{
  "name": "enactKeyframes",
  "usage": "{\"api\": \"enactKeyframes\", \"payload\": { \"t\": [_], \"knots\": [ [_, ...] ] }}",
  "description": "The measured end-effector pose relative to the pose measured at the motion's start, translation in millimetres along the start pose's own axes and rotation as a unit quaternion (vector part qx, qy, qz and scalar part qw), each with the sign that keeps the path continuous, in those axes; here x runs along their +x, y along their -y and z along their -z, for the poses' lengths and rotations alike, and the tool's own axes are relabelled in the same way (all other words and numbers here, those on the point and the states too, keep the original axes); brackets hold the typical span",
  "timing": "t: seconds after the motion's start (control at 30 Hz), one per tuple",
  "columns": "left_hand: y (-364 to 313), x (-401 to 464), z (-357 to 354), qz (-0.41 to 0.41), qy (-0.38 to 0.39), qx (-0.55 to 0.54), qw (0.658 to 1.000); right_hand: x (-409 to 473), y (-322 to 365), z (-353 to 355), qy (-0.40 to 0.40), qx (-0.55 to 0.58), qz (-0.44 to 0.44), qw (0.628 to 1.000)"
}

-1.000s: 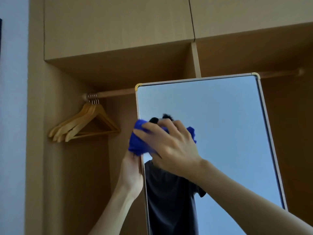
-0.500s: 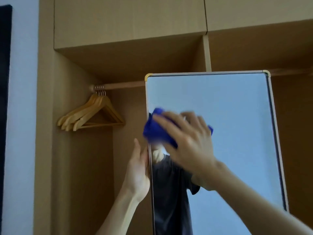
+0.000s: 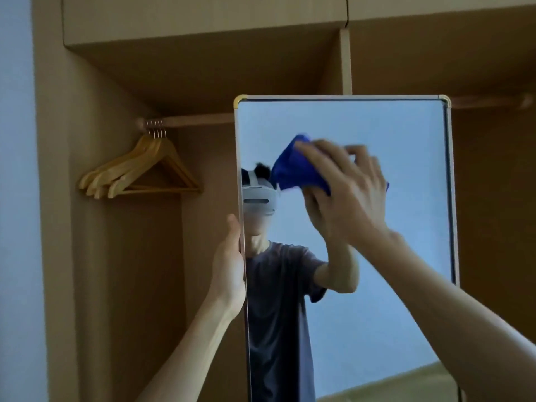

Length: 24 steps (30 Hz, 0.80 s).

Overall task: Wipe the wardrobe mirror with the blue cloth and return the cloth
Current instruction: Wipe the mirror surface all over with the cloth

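Note:
The wardrobe mirror (image 3: 406, 134) is a tall panel with a thin pale frame and gold corners, standing upright in front of the open wardrobe. My right hand (image 3: 348, 190) presses the bunched blue cloth (image 3: 293, 169) flat against the upper middle of the glass. My left hand (image 3: 229, 262) grips the mirror's left edge lower down, thumb pointing up along the frame. The glass reflects a person in a dark T-shirt wearing a white headset, with a raised arm.
Several wooden hangers (image 3: 139, 172) hang from the rail (image 3: 197, 121) in the left wardrobe bay. A vertical divider (image 3: 345, 59) rises behind the mirror. A pale blue wall (image 3: 14, 198) borders the wardrobe on the left.
My right hand has slid the cloth rightward from the mirror's left edge toward its middle. The left hand has dropped lower along the frame. The view has shifted, so the mirror sits more centred.

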<state>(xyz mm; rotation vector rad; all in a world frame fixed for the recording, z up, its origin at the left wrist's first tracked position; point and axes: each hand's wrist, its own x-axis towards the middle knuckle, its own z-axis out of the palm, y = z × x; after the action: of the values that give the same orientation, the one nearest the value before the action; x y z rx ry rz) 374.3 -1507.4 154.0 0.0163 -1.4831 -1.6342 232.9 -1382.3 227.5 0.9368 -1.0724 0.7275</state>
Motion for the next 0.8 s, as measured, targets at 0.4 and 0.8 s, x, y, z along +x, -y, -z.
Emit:
{"api": "enactKeyframes", "payload": {
  "t": [0.4,0.8],
  "knots": [
    [6.7,6.4,-4.8,-0.088,-0.064,0.118,0.987,-161.8,24.6,51.8,0.101,0.061,0.233,0.965],
    [16.6,25.8,2.9,-0.078,-0.043,0.063,0.994,-19.6,-64.3,32.5,0.004,-0.09,-0.079,0.993]
  ]
}}
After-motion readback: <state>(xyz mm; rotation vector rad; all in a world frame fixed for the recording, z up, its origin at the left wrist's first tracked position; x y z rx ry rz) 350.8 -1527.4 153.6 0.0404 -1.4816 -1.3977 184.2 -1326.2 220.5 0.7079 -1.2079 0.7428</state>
